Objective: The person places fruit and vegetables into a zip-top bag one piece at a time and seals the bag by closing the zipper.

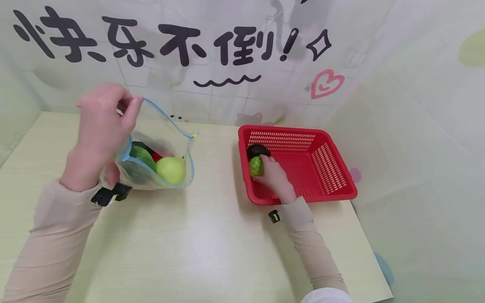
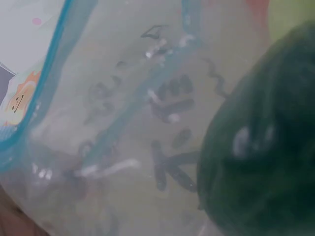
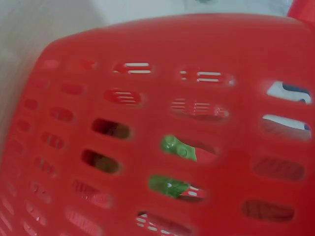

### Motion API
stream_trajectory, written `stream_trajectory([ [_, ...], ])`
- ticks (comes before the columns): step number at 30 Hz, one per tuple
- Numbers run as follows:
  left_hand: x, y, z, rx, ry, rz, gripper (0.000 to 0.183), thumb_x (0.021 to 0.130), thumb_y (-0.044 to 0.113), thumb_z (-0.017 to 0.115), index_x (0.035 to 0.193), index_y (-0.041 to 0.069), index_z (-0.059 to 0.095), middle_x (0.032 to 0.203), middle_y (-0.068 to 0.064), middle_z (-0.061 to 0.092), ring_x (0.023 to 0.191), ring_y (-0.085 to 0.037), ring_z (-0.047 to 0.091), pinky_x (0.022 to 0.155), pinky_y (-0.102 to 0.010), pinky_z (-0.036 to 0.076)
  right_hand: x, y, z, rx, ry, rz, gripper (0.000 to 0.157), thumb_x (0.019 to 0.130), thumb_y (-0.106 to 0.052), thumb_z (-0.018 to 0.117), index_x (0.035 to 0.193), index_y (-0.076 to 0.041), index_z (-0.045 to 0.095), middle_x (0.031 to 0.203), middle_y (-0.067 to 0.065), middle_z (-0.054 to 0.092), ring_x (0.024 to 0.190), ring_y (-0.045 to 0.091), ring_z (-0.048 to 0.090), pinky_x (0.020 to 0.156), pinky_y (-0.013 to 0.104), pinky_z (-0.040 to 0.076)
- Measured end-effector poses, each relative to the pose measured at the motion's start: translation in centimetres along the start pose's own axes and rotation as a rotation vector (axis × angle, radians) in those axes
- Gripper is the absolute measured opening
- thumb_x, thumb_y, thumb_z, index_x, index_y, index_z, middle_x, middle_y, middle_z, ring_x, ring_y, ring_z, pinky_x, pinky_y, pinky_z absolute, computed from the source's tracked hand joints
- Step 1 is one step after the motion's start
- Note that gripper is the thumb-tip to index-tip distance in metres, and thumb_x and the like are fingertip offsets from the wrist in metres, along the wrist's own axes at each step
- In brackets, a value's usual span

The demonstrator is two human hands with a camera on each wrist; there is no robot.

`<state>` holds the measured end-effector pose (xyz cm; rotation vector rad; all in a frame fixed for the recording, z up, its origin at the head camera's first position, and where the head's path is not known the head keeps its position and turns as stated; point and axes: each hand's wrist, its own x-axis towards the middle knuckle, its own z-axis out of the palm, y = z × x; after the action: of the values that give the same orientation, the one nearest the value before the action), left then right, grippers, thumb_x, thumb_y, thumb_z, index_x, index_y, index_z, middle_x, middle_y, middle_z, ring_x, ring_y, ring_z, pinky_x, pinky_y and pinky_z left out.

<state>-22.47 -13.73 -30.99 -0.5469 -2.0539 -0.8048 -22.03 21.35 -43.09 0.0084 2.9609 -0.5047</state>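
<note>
My left hand point(image 1: 104, 120) pinches the blue-edged rim of a clear zip bag point(image 1: 192, 168), whose mouth gapes to the right. Inside the bag lie a yellow-green round fruit point(image 1: 171, 170), a large dark green rounded piece of produce point(image 2: 261, 142) and something red, mostly hidden. Down in the red plastic basket point(image 1: 303, 129), my right hand point(image 1: 275, 176) grips a bumpy green fruit point(image 1: 256, 166), thumb below and fingers above. A dark, nearly black oval fruit point(image 1: 259, 150) lies just behind it. Through the basket's slots, the right wrist view shows bits of the green fruit point(image 3: 170, 186).
Both the bag and the basket stand on a pale wooden table point(image 1: 212, 235). Behind them rises a wall sheet point(image 1: 170, 80) with large black lettering and a pink heart. Another pale panel point(image 1: 417, 168) closes off the right side, beside the basket.
</note>
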Motion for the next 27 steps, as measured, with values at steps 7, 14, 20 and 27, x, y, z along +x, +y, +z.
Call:
stream_trajectory([
  [7,-0.21,-0.05,0.1,-0.018,-0.004,0.018,0.021,0.087,0.001,0.061,0.069,-0.008,0.054,0.064,-0.021,0.055,0.06,-0.032,0.055,0.057,-0.02,0.03,0.44,-0.17,0.32,0.011,0.009,0.009,0.069,0.073,-0.018,0.08,0.126,-0.002,0.039,0.112,0.017,0.053,0.098,0.028,0.054,0.081,0.043,0.054],
  [14,-0.27,0.03,0.08,-0.028,-0.019,0.023,0.021,0.087,0.001,0.061,0.069,-0.008,0.054,0.064,-0.02,0.054,0.061,-0.03,0.054,0.057,-0.018,0.03,0.27,-0.11,0.36,-0.015,-0.029,0.007,0.072,0.073,-0.018,0.079,0.13,-0.002,0.038,0.115,0.019,0.052,0.1,0.029,0.053,0.081,0.043,0.053],
  [20,-0.19,0.09,-0.09,-0.018,-0.045,0.024,0.022,0.087,0.001,0.06,0.069,-0.008,0.054,0.064,-0.02,0.054,0.061,-0.03,0.053,0.057,-0.021,0.031,0.19,-0.08,0.35,0.014,-0.034,0.001,0.069,0.069,-0.016,0.082,0.122,-0.005,0.04,0.107,0.015,0.056,0.095,0.027,0.054,0.08,0.04,0.053],
  [27,-0.23,0.23,-0.2,-0.022,-0.049,0.02,0.021,0.086,0.0,0.061,0.068,-0.008,0.053,0.064,-0.02,0.053,0.061,-0.029,0.053,0.057,-0.021,0.031,-0.34,0.68,-0.17,0.041,0.047,0.024,0.067,0.064,-0.015,0.084,0.116,-0.007,0.042,0.108,0.013,0.052,0.099,0.029,0.052,0.077,0.044,0.053],
])
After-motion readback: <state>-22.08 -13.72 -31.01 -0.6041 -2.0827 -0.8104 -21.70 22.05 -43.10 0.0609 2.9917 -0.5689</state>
